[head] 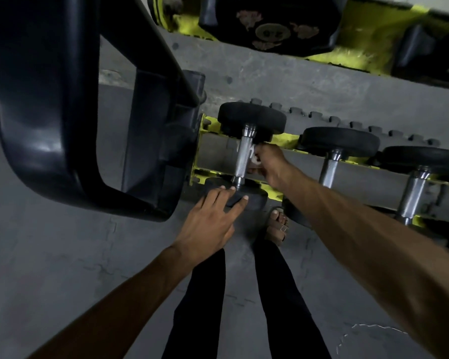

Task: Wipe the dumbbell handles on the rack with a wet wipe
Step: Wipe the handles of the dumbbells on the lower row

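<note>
Right hand [268, 164] pinches what appears to be a white wipe [255, 158] against the handle [244, 158] of the leftmost dumbbell [252, 120], mid-frame on the rack [366, 185]. Left hand [210, 218], fingers straight, rests on its near head [257, 200].

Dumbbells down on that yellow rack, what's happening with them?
A person is cleaning them. The right hand holds a white wet wipe against the metal handle of the leftmost dumbbell. The left hand rests with straight fingers on that dumbbell's near rubber end, apparently to steady it. The next two dumbbells to the right sit on the rack, untouched.
</note>
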`<state>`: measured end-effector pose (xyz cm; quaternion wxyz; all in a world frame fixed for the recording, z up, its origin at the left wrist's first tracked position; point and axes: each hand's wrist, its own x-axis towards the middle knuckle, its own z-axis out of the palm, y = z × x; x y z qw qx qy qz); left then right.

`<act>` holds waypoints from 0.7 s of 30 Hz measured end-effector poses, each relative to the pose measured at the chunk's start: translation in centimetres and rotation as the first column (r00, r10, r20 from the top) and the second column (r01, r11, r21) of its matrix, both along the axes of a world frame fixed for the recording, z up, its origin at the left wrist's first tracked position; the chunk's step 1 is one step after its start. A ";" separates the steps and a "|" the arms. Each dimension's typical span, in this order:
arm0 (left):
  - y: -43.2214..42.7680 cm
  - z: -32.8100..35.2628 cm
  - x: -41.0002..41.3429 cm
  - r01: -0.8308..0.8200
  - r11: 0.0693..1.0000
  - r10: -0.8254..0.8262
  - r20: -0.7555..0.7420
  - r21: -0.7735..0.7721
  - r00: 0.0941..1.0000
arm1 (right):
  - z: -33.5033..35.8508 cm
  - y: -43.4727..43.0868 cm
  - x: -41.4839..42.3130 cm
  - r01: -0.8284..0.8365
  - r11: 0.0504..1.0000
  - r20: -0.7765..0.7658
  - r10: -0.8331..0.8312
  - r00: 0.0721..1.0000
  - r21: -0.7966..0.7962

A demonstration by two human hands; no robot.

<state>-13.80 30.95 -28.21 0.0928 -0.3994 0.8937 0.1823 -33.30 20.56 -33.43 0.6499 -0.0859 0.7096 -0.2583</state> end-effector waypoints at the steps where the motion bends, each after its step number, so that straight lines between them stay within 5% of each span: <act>1: 0.0 0.0 0.0 -0.002 1.000 0.002 -0.004 0.004 1.000 | -0.2 -0.3 -0.3 0.030 0.999 -0.006 -0.030 1.000 -0.016; 4: 0.0 -0.2 0.1 0.000 1.000 0.000 -0.014 0.001 1.000 | -0.6 -1.8 -0.4 0.167 0.985 -0.008 -0.168 0.986 -0.050; 10: 0.2 -0.4 0.1 -0.014 1.000 0.014 -0.034 0.004 0.999 | 0.8 3.1 1.0 -0.117 0.993 -0.005 0.117 0.993 0.005; 15: 0.2 -0.5 0.1 -0.022 1.000 0.022 -0.021 0.006 1.000 | -0.8 -1.7 0.2 0.191 0.978 -0.065 -0.196 0.978 -0.078; 18: 0.3 -0.3 0.2 -0.031 0.999 0.032 -0.035 0.010 0.999 | -1.4 1.6 0.8 -0.134 0.989 -0.181 0.120 0.976 -0.067; 21: 0.4 -0.3 0.0 -0.035 0.999 0.036 -0.038 0.023 0.999 | -1.8 6.1 0.8 -0.438 0.899 -0.250 0.420 0.872 -0.017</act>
